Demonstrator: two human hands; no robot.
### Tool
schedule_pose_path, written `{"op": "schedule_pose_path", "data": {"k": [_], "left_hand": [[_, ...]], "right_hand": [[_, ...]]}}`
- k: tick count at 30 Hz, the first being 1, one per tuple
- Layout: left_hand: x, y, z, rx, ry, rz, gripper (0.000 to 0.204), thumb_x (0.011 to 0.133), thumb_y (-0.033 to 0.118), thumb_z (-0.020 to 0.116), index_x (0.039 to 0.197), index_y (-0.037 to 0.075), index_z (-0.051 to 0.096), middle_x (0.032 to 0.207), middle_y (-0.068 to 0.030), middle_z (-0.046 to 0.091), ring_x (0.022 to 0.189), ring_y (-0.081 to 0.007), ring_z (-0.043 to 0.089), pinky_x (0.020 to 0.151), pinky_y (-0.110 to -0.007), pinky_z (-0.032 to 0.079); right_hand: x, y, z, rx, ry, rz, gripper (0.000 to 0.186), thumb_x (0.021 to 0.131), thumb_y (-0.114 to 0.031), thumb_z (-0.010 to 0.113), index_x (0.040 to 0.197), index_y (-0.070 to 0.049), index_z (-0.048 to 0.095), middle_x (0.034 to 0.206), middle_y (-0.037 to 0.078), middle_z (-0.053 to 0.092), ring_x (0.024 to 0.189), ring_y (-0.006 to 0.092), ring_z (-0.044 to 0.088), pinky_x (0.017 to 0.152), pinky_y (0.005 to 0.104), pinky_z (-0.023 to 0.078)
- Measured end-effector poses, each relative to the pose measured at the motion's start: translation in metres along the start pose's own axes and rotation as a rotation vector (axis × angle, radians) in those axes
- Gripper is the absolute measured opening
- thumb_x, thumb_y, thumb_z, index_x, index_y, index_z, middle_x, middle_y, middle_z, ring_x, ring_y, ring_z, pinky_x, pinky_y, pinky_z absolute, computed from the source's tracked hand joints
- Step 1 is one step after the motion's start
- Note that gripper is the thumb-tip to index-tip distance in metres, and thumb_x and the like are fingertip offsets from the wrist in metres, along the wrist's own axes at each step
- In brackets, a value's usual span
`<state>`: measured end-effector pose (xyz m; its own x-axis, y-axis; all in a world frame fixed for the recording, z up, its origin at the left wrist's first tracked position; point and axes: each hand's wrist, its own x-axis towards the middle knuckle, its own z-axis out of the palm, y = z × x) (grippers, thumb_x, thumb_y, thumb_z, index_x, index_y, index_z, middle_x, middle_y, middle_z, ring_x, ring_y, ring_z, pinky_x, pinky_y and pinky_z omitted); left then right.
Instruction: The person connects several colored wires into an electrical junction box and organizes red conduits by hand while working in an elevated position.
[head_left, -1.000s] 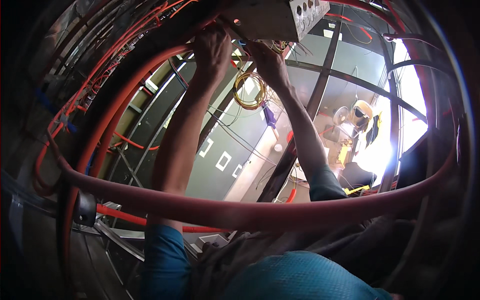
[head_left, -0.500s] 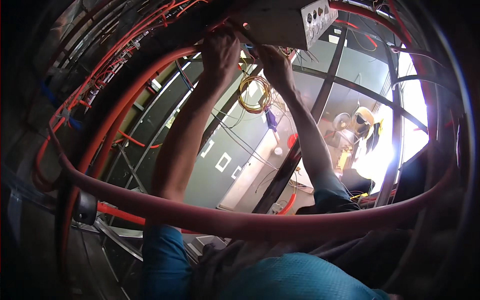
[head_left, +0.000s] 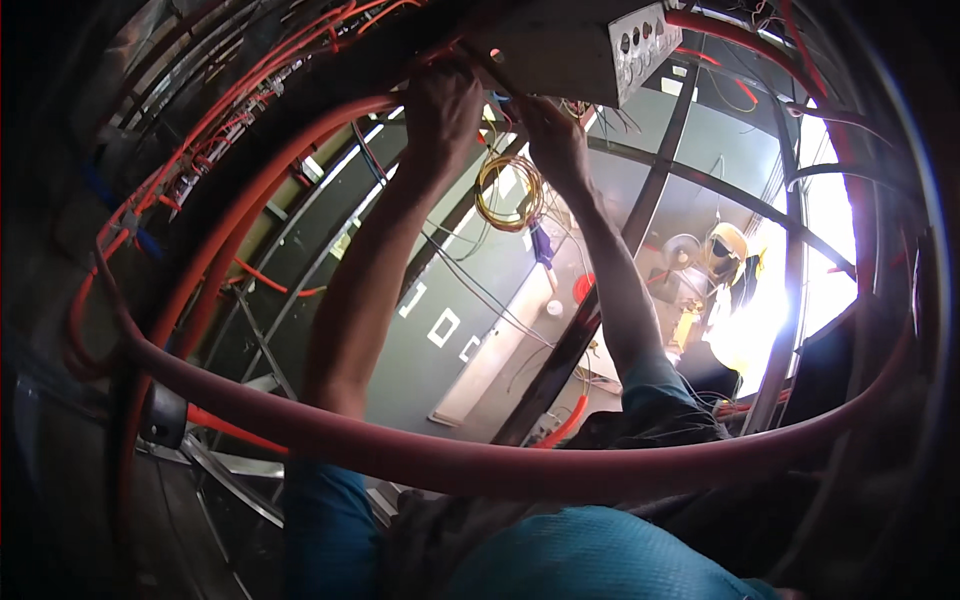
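Observation:
My left hand point(head_left: 443, 112) is raised to the lower edge of a grey metal box point(head_left: 560, 55) with several holes, fingers curled on something I cannot make out. Beside it my right hand point(head_left: 557, 138) reaches the same edge, fingers closed on something hidden among thin coloured wires point(head_left: 602, 121). A coil of yellow wire point(head_left: 494, 210) hangs between my forearms, with a purple object point(head_left: 541, 243) below it.
A thick red conduit point(head_left: 530, 470) curves across in front of me. More orange conduits point(head_left: 230, 220) run up the left side. Dark metal framing point(head_left: 655, 190) surrounds grey-green panels point(head_left: 425, 335). A yellow hard hat point(head_left: 728, 240) is by the bright opening at right.
The box, both hands and the surroundings sit slightly lower and further right in the picture than a second ago. My hands remain at the box edge with fingers curled.

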<state>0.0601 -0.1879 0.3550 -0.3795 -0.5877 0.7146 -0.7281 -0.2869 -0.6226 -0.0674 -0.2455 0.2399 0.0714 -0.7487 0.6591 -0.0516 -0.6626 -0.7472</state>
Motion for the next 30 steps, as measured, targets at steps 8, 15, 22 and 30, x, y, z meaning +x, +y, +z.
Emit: {"op": "schedule_pose_path", "data": {"k": [8,15,22,30], "left_hand": [[-0.007,0.005,0.002,0.068,-0.03,0.042,0.02,0.082,0.015,0.066,0.097,0.001,0.063,0.082,-0.0129,0.067,0.067,-0.0214,0.071,0.055,-0.031,0.056],[-0.004,0.006,0.003,0.012,-0.016,0.002,0.018,0.081,0.013,0.067,0.094,0.001,0.062,0.08,-0.0137,0.067,0.066,-0.023,0.071,0.053,-0.032,0.056],[0.009,0.006,-0.001,0.024,0.022,0.014,0.009,0.083,0.013,0.061,0.087,0.005,0.063,0.076,-0.0112,0.065,0.068,-0.0233,0.067,0.061,-0.036,0.051],[-0.005,-0.002,0.004,0.053,0.037,0.062,0.012,0.084,0.012,0.061,0.092,0.002,0.06,0.075,-0.0112,0.065,0.063,-0.023,0.069,0.055,-0.032,0.055]], "right_hand": [[0.001,0.011,-0.001,-0.005,0.043,-0.237,0.026,0.101,-0.029,0.055,0.112,-0.01,0.068,0.09,0.015,0.07,0.084,0.0291,0.071,0.065,0.0366,0.053],[-0.003,0.004,-0.01,0.003,0.028,0.001,0.025,0.101,-0.029,0.056,0.112,-0.011,0.07,0.097,0.008,0.073,0.089,0.0204,0.072,0.076,0.0321,0.054],[-0.039,0.031,-0.03,-0.061,0.097,-0.052,0.026,0.099,-0.029,0.059,0.116,-0.011,0.068,0.098,0.012,0.072,0.081,0.0246,0.07,0.07,0.0342,0.052],[-0.028,0.033,-0.033,-0.125,0.03,-0.175,0.022,0.1,-0.021,0.058,0.116,-0.009,0.068,0.097,0.01,0.074,0.085,0.0223,0.071,0.075,0.0333,0.055]]}}
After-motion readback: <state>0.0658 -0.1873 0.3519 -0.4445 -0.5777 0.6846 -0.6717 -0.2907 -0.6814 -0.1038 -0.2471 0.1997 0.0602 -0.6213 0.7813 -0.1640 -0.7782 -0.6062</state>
